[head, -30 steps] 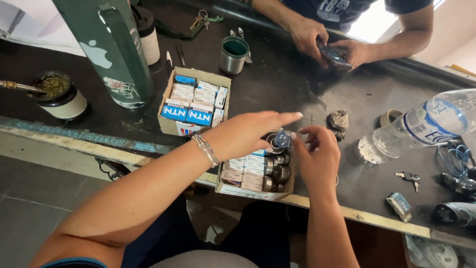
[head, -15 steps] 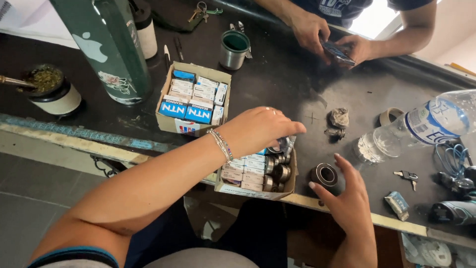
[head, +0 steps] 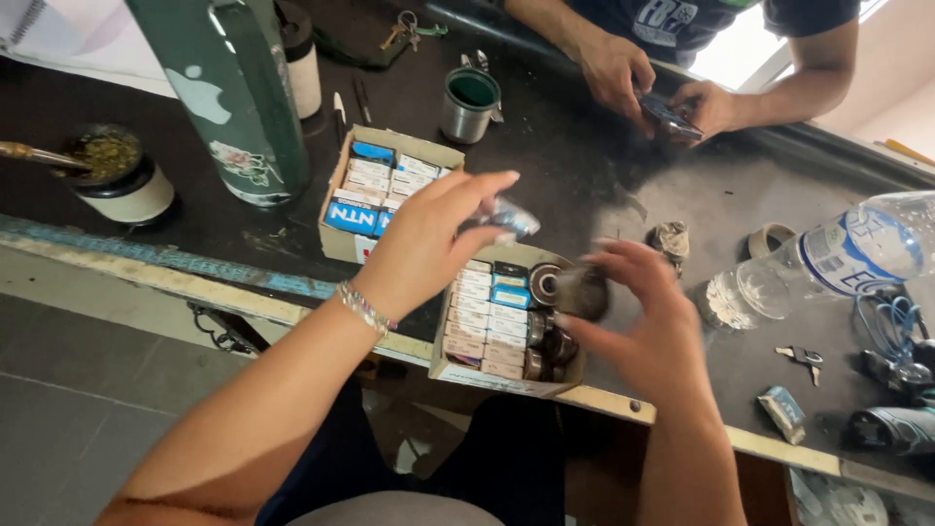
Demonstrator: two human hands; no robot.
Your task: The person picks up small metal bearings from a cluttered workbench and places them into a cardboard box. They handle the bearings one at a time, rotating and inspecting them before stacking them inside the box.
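Observation:
My left hand (head: 433, 239) hovers over the near cardboard box (head: 458, 368) and pinches a small shiny piece (head: 513, 218), blurred by motion. To its right, my right hand (head: 654, 331) holds a dark round bearing (head: 582, 289) just above the box's right side. The box holds rows of small packets and a column of loose dark bearings (head: 547, 343). Behind it stands a second cardboard box (head: 339, 175) filled with blue and white packets.
Across the dark bench another person's hands (head: 623, 73) hold a phone (head: 668, 113). A tall green flask (head: 229, 88), a green cup (head: 469, 103) and a gourd cup (head: 115, 177) stand at the back left. A plastic bottle (head: 857, 248), tape roll (head: 769, 239) and keys (head: 804, 356) lie at the right.
My right hand has come up from the bench's front edge to the box with the bearing. My left hand has lifted and now pinches the shiny piece.

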